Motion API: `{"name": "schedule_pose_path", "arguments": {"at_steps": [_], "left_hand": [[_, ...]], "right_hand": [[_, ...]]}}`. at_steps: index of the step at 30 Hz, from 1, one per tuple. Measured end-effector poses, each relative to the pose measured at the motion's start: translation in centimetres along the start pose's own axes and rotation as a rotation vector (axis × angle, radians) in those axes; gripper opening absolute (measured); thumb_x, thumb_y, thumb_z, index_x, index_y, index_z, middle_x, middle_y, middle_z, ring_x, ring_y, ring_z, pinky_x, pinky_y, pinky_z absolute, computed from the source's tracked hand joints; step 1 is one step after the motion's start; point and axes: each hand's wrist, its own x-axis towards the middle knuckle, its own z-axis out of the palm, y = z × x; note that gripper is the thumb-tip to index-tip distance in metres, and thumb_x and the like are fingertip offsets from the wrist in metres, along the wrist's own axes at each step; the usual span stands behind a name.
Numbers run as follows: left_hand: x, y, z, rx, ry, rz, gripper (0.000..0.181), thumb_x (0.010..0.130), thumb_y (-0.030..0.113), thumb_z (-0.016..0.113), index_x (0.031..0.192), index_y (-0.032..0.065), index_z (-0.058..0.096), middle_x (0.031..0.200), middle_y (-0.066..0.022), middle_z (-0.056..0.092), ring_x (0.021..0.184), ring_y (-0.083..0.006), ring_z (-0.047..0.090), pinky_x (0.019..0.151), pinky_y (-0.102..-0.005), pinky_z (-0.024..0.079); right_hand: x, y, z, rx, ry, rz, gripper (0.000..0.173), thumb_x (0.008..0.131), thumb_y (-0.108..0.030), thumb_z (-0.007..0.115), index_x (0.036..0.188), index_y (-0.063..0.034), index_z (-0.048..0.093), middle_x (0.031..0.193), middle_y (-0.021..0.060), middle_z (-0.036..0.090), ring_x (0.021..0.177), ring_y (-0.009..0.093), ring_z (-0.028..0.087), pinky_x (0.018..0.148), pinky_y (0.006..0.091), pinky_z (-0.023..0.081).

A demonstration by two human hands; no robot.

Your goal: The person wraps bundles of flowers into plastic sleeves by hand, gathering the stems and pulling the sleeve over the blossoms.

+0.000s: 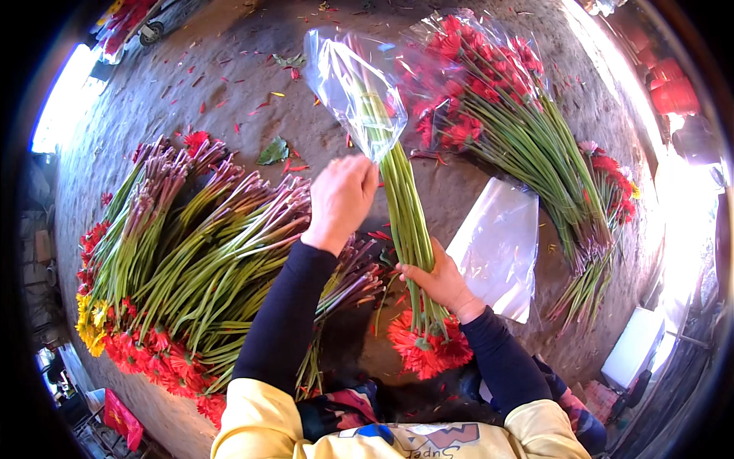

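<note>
My right hand (438, 280) grips a bunch of long green stems (408, 212) just above the flower heads. These red gerbera heads (430, 344) hang toward me, low in the picture. The far stem ends lie inside a clear plastic sleeve (367, 97). Beside the near edge of that sleeve, my left hand (342, 198) has its fingers curled in, seemingly pinching the film; the fingertips are hidden. To the right of the bunch lies a flat stack of clear plastic sleeves (499, 246) on the ground.
Loose gerberas with tangled stems (229, 241) lie at left, their red and yellow heads outward. Sleeved red gerbera bunches (516, 115) rest at upper right. Petals and a green leaf (274, 150) litter the earthen floor (229, 80). A white box (632, 347) stands at lower right.
</note>
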Motion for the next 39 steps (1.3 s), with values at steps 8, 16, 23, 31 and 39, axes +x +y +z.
{"name": "schedule_pose_path", "arguments": {"at_steps": [8,16,23,31,39], "left_hand": [[0.3,0.5,-0.9,0.011,0.395,-0.098,0.044,0.069,0.009,0.072,0.108,0.0054,0.052,0.110,-0.0167,0.046,0.105,-0.0330,0.045,0.084,-0.0391,0.042],[1.0,2.6,0.1,-0.138,-0.018,0.243,0.005,0.078,0.006,0.064,0.083,0.0080,0.063,0.079,-0.0071,0.056,0.074,-0.0272,0.057,0.065,-0.0361,0.047],[-1.8,-0.1,0.1,-0.067,0.132,-0.085,0.012,0.080,0.003,0.061,0.091,0.0095,0.061,0.081,-0.0092,0.051,0.070,-0.0297,0.055,0.059,-0.0384,0.045],[-2.1,2.1,-1.0,-0.222,0.083,0.148,0.029,0.073,0.002,0.064,0.101,0.0082,0.058,0.084,-0.0100,0.052,0.078,-0.0279,0.056,0.067,-0.0362,0.047],[0.3,0.1,-0.8,0.141,0.036,-0.071,0.046,0.073,0.021,0.072,0.115,0.0142,0.056,0.098,-0.0061,0.054,0.096,-0.0282,0.053,0.076,-0.0415,0.044]], "right_hand": [[-1.1,-1.3,-0.8,-0.196,-0.096,0.035,0.052,0.081,-0.023,0.066,0.124,-0.0024,0.043,0.091,0.0186,0.064,0.075,0.027,0.066,0.071,0.0371,0.052],[-1.3,-1.4,-0.5,-0.594,0.003,0.009,0.058,0.081,-0.028,0.062,0.127,-0.0053,0.036,0.091,0.0281,0.062,0.087,0.046,0.060,0.076,0.0501,0.048],[-0.7,0.2,-3.4,-0.036,-0.092,-0.070,0.047,0.083,-0.015,0.065,0.122,-0.0026,0.041,0.087,0.0147,0.065,0.074,0.024,0.066,0.067,0.0360,0.052],[-0.9,-1.7,-0.8,0.221,-0.152,0.017,0.040,0.086,-0.012,0.065,0.119,-0.0035,0.043,0.086,0.0059,0.061,0.071,0.011,0.061,0.064,0.0282,0.051],[-1.9,0.9,-0.7,-0.493,0.041,-0.137,0.062,0.080,-0.031,0.066,0.129,-0.0038,0.039,0.087,0.0239,0.064,0.083,0.041,0.063,0.073,0.0452,0.050]]}}
